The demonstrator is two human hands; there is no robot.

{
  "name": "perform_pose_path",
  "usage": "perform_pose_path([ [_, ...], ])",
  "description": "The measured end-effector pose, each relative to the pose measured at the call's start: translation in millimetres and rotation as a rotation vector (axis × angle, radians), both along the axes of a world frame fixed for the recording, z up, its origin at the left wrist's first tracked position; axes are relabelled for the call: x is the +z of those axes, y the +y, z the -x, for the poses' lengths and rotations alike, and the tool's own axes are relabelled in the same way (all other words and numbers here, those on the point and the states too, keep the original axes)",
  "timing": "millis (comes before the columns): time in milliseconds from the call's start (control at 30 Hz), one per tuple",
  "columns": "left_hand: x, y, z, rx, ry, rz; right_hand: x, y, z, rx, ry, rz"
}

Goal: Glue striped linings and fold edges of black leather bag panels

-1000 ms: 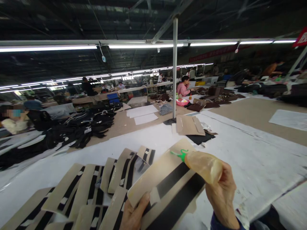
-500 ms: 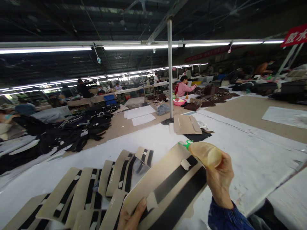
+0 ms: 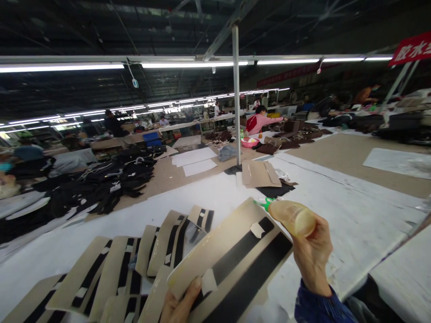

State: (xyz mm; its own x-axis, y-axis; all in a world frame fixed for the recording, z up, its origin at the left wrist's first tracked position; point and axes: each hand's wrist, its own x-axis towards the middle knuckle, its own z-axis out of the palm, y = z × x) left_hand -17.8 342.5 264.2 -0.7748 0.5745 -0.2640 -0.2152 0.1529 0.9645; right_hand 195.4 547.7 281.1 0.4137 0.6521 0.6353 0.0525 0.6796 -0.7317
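My left hand point(image 3: 182, 301) grips the lower left corner of a beige panel point(image 3: 215, 244), thumb on top, holding it tilted above the table. Two black strips run along the panel, and small pale tabs stick to one of them. In my right hand point(image 3: 314, 251) is a squeeze bottle point(image 3: 292, 215) of yellowish, see-through material, tipped nearly sideways. Its green nozzle point(image 3: 264, 203) points left, at the panel's far top corner. Whether the tip touches the panel I cannot tell. Several similar beige panels point(image 3: 109, 269) with black strips lie overlapping to the left.
White sheeting covers the worktable point(image 3: 336, 197). Beyond the panel lie a flat cardboard piece point(image 3: 261, 174) and black scraps point(image 3: 278, 190), near an upright metal post point(image 3: 236, 98). Dark fabric pieces point(image 3: 117, 184) are heaped at left. A person in pink point(image 3: 261, 122) works farther back.
The bottle and my right hand have shifted slightly right, with the nozzle still by the panel's top corner. The held panel has moved a little left at its near end.
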Motion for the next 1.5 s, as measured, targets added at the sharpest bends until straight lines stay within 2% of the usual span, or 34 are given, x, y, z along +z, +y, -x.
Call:
perform_pose_path([
  [200, 18.5, 17, -17, -0.018, -0.206, -0.128, -7.7, -21, 17, 0.089, -0.038, 0.013],
  [300, 24.5, 18, -20, -0.026, -0.261, -0.199, -8.6, -18, 15, 0.040, -0.019, 0.014],
  [433, 30.6, 20, -19, -0.125, -0.279, -0.258, -10.6, -12, 11, -0.014, 0.013, 0.031],
  [567, 30.5, 32, -21, -0.223, -0.286, -0.304, -13.6, -34, 26, 0.090, -0.019, 0.063],
  [700, 22.7, 46, -25, -0.234, -0.272, -0.284, -11.9, -66, 45, 0.293, 0.009, 0.053],
  [767, 18.7, 50, -26, -0.236, -0.229, -0.273, -12.5, -72, 50, 0.395, 0.030, 0.066],
  [800, 17.2, 51, -26, -0.236, -0.210, -0.269, -13.8, -71, 50, 0.402, 0.044, 0.081],
  [900, 14.2, 53, -25, -0.237, -0.187, -0.264, -21.1, -54, 44, 0.268, 0.100, 0.155],
  [1000, 10.6, 53, -23, -0.240, -0.173, -0.290, -29.8, -24, 36, 0.132, 0.142, 0.246],
  [1167, -5.6, 53, -23, -0.232, -0.223, -0.243, -43.4, 16, 24, 0.079, 0.256, 0.342],
  [1300, -29.5, 64, -28, -0.145, -0.278, -0.215, -52.9, 22, 6, 0.210, 0.417, 0.380],
  [1400, -52.1, 90, -26, -0.053, -0.242, -0.213, -63.7, 21, -15, 0.344, 0.513, 0.436],
  [1500, -74.0, 128, -16, -0.019, -0.182, -0.215, -83.4, 19, -36, 0.433, 0.631, 0.526],
])
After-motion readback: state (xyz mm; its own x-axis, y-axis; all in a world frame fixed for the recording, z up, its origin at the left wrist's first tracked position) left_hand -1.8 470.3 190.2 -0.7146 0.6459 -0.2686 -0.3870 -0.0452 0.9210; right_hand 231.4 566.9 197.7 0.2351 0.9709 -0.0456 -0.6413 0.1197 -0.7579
